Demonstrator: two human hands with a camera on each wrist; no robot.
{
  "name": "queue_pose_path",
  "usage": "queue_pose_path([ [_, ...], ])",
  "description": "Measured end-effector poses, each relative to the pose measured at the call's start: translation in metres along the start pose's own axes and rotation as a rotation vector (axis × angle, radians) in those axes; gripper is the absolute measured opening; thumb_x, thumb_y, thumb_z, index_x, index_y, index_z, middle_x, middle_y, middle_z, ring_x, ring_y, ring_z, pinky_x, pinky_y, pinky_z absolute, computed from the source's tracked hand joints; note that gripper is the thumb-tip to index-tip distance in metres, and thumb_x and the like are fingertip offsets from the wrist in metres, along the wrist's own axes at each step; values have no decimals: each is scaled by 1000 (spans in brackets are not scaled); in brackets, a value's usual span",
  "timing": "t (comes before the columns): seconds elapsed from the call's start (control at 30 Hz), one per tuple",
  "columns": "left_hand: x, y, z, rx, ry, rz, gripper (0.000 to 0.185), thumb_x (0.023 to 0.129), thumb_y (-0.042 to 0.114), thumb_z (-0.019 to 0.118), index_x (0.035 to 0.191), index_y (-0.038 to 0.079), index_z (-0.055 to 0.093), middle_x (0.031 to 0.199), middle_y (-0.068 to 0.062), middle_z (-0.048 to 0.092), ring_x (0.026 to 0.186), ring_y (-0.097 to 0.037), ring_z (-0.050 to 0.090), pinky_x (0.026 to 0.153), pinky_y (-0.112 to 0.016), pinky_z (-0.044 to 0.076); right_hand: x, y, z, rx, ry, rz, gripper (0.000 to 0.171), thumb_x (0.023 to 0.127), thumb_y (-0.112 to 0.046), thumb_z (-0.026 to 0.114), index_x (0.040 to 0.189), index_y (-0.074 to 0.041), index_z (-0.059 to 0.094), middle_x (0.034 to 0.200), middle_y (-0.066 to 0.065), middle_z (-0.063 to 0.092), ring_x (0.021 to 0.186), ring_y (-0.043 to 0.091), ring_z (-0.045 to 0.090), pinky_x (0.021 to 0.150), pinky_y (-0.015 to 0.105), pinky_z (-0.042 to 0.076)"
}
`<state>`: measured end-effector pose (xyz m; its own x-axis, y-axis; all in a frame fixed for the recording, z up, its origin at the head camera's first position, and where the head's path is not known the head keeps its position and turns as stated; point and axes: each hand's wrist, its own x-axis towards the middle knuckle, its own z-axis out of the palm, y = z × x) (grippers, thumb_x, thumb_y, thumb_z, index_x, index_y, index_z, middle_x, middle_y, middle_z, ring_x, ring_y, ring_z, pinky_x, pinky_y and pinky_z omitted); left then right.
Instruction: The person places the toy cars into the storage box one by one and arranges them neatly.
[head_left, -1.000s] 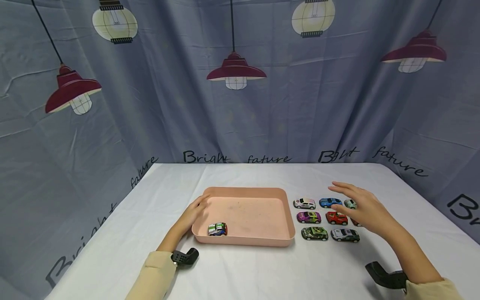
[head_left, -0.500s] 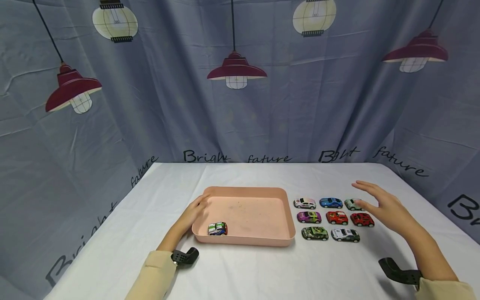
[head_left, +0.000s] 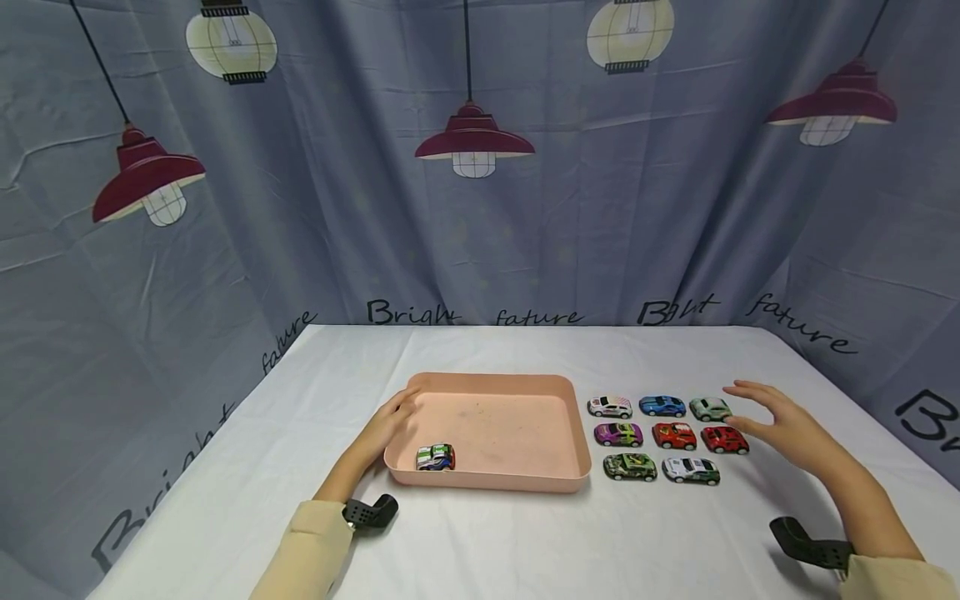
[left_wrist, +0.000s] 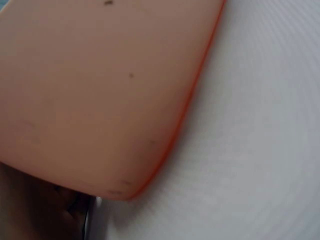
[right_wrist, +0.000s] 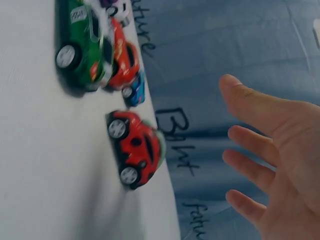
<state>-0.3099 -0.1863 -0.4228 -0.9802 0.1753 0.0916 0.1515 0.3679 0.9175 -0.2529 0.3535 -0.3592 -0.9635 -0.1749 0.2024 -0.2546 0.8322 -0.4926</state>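
Observation:
A shallow pink tray [head_left: 495, 482] lies on the table, with one white, green and blue toy car [head_left: 435, 457] in its near left corner. My left hand [head_left: 385, 427] rests along the tray's left rim with fairly straight fingers. Right of the tray, several toy cars stand in rows. My right hand [head_left: 787, 427] hovers beside their right end, fingers apart and holding nothing. Nearest to it are the red toy car [head_left: 724, 439] and the pale green toy car [head_left: 709, 408]. In the right wrist view, that red car sits apart from the fingers.
Also in the rows are a blue car [head_left: 662, 406], a white one [head_left: 609, 407], a purple one [head_left: 618, 434], another red one [head_left: 674, 435], a camouflage one [head_left: 630, 467] and a silver-white one [head_left: 691, 471]. A grey-blue curtain [head_left: 480, 242] hangs behind the white tabletop [head_left: 525, 542].
My right hand has moved right from over the cars and lowered slightly, uncovering the red and pale green cars. The left hand and the tray have stayed put.

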Motion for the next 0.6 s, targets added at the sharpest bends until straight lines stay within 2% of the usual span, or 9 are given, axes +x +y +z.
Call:
queue_pose_path([
  [0.1,0,0,0,1,3,6,44,98,27,38,139,12,37,149,-16,26,139,-36,17,112,-53,15,0,10,4,17,-41,27,59,88,-28,59,130,8,40,135,36,27,121,58,22,86,73,22],
  [0.27,1,-2,0,5,5,23,43,98,25,38,138,10,38,148,-16,28,138,-35,19,112,-53,17,0,24,9,33,-83,49,56,88,-27,59,127,9,42,132,37,30,118,58,25,87,71,25],
  [0.47,1,0,0,14,-1,22,42,98,24,38,138,11,38,148,-16,27,139,-35,18,112,-53,16,-1,36,18,12,-87,-2,49,85,-21,62,118,11,49,123,39,40,108,56,39,81,65,35],
  [0.6,0,1,0,13,2,13,42,98,24,38,138,12,38,149,-15,27,139,-35,17,112,-53,16,-1,38,23,1,-85,-23,46,83,-18,64,116,12,51,120,39,43,106,58,41,81,64,38],
])
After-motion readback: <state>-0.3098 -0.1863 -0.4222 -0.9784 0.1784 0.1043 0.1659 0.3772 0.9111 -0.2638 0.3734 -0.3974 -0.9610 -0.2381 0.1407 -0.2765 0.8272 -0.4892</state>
